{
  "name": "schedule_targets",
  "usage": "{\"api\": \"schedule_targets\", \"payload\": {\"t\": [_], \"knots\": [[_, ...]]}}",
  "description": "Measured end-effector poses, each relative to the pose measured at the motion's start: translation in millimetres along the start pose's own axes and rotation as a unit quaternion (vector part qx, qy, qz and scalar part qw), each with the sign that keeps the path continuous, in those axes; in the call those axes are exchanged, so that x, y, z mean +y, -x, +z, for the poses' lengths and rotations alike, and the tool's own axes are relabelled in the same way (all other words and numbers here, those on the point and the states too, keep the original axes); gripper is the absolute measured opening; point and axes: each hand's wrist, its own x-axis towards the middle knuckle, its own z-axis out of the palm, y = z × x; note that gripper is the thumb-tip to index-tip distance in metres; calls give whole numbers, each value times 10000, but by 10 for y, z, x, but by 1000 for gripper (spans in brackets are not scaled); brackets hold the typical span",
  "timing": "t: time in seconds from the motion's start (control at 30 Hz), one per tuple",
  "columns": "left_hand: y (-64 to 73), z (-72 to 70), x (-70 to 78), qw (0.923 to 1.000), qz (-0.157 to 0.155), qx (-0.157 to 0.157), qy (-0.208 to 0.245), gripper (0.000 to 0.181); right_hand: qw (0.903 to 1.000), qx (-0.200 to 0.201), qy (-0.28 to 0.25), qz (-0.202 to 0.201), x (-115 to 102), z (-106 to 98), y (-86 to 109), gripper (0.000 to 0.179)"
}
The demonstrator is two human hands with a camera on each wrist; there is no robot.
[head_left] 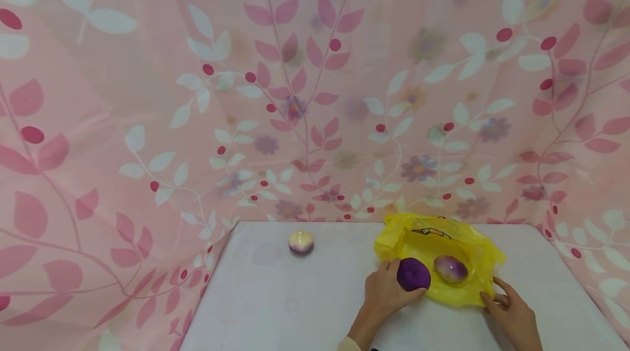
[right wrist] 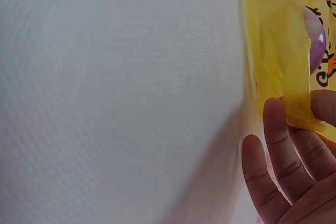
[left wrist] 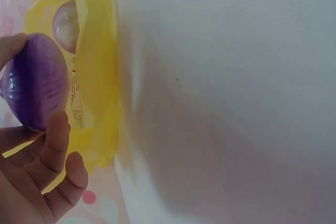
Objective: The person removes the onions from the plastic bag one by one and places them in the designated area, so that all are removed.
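Note:
My left hand (head_left: 386, 292) grips a dark purple onion (head_left: 413, 275) at the near left side of the yellow plastic bag (head_left: 479, 252). In the left wrist view, thumb and fingers hold the purple onion (left wrist: 39, 82) at its two ends. Inside the bag's open mouth lies a purple-and-white turnip-like vegetable (head_left: 450, 269). My right hand (head_left: 514, 313) pinches the bag's near right edge; in the right wrist view the yellow film (right wrist: 278, 61) passes between thumb and fingers. Part of the turnip-like vegetable is hidden behind the film in both wrist views.
A second cream-and-purple turnip-like vegetable (head_left: 301, 243) rests by itself near the back of the white table (head_left: 275, 302), left of the bag. A pink leaf-patterned curtain (head_left: 305, 94) hangs behind the table and along both its sides.

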Motion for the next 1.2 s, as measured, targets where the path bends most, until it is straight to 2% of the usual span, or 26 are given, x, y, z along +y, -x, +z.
{"api": "schedule_targets", "payload": {"t": [0.17,0.4,0.57,0.73,0.9,1.2], "knots": [[32,-6,-108,9997,231,-22,89,77,10000,22,-7,-50,-1,6,9,85],[75,-33,-281,9985,206,-424,296,78,9999,-74,22,-80,6,5,10,90],[134,-64,-403,9981,307,-456,295,80,9999,-73,90,-84,-5,12,20,89],[152,-126,-507,9984,152,-471,269,82,9999,-58,114,-41,1,30,14,88],[147,-160,-648,9985,-44,-402,361,85,9999,14,97,-139,8,45,11,85],[146,-284,-859,9993,-164,10,338,81,9999,9,104,-3,-6,52,18,85]]}}
